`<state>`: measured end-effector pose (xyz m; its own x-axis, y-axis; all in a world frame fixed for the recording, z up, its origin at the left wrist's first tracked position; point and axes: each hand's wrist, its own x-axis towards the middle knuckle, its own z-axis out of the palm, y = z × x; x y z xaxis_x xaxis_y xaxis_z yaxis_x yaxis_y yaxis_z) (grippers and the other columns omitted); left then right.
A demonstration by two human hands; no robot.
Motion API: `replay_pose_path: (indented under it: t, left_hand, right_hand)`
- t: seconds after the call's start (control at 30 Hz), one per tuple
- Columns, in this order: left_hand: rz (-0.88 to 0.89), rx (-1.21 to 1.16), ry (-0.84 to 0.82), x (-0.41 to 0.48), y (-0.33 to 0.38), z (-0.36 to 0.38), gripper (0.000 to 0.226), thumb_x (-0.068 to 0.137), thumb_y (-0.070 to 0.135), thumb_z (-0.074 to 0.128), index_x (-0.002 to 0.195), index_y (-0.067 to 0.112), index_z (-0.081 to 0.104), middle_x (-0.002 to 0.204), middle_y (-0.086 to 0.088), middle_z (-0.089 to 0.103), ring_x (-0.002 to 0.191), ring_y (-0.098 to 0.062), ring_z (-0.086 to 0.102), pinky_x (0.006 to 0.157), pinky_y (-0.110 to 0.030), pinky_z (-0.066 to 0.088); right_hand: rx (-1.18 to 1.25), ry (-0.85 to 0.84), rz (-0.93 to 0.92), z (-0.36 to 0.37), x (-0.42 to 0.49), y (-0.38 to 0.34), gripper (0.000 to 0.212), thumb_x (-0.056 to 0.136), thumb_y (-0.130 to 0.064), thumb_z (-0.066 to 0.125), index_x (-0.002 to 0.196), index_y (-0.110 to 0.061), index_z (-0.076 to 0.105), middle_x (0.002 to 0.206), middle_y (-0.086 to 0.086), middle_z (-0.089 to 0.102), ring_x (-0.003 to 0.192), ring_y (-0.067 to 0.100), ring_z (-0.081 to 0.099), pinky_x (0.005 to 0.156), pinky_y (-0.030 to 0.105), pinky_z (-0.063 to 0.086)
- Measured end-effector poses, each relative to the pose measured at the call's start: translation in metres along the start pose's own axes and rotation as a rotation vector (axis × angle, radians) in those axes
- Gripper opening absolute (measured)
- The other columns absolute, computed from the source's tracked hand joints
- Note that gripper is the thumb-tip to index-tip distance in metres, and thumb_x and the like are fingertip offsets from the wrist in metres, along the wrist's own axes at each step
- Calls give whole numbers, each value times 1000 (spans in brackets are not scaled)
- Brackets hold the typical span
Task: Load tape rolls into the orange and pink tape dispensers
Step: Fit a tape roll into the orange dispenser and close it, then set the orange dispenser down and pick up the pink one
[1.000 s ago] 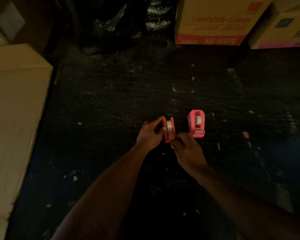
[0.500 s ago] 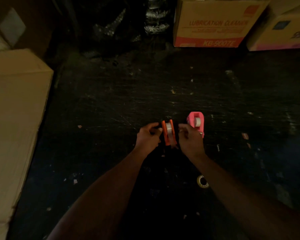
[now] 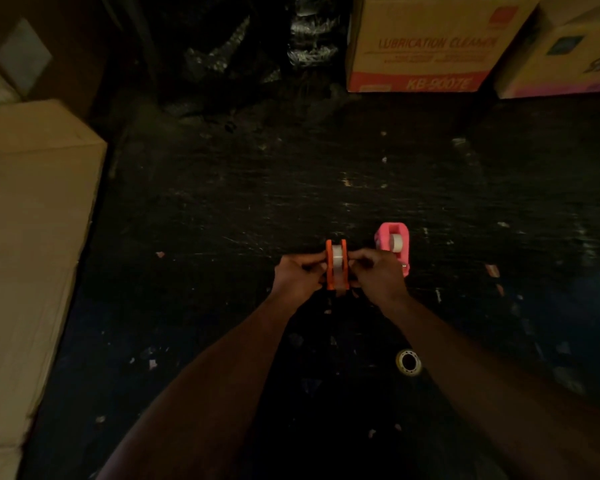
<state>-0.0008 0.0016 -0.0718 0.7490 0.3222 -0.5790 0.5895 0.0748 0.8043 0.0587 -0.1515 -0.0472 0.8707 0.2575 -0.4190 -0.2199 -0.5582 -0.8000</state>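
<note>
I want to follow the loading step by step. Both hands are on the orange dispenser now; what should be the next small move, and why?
Probably press the tape roll fully down into the orange dispenser. The left hand and right hand pinch its two sides, and the roll already sits between the walls. The pink dispenser beside it already holds a roll.

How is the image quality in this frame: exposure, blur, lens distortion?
Head view: badly underexposed, the dark tabletop nearly black; only the orange dispenser, pink dispenser and cardboard boxes read clearly. Wide-angle bending at edges; no marked motion blur.
</note>
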Motion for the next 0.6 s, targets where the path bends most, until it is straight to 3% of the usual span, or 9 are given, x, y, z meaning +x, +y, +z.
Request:
replay_pose_path:
  t: [0.13,0.23,0.37,0.47,0.53,0.6]
  left_hand:
    - [-7,11,-6,-3,7,-2,30,94,11,65,121,23,71,110,1,74,96,-13,73,72,-23,60]
    - [-18,27,-3,-4,12,-1,31,94,13,64,123,23,70,108,2,74,92,-12,74,66,-20,60]
    - [-11,133,34,-5,16,-2,30,95,15,60,118,32,70,109,0,76,89,-12,75,82,-36,62]
    - [83,365,122,-9,28,-10,31,95,19,58,123,30,67,113,5,72,95,-10,70,88,-31,57]
    - [151,457,173,-12,38,-9,33,95,20,56,125,27,67,116,4,72,104,-13,68,90,-28,53]
    - [190,470,162,-12,48,-1,34,94,20,58,126,26,67,119,4,72,110,-13,66,96,-31,52]
  right_hand:
    - [-22,-14,-17,-2,0,-4,25,95,-6,53,108,-17,71,96,6,74,83,27,74,73,49,62]
    - [-28,-45,-18,-4,0,-5,25,96,-9,52,111,-18,71,95,5,74,84,28,74,74,49,62]
    - [-63,-40,-5,-10,-5,-11,26,94,-10,54,114,-16,70,95,5,73,86,24,73,78,46,62]
    - [-218,137,-143,-30,-12,-17,24,89,-12,60,109,-16,72,105,4,74,92,17,71,87,35,58]
    - [-333,215,-215,-50,-14,-16,22,87,-12,63,106,-16,72,103,4,75,90,17,70,84,27,52]
    - [-430,213,-196,-71,-11,-10,23,85,-11,66,107,-17,69,105,5,72,94,20,68,85,32,53]
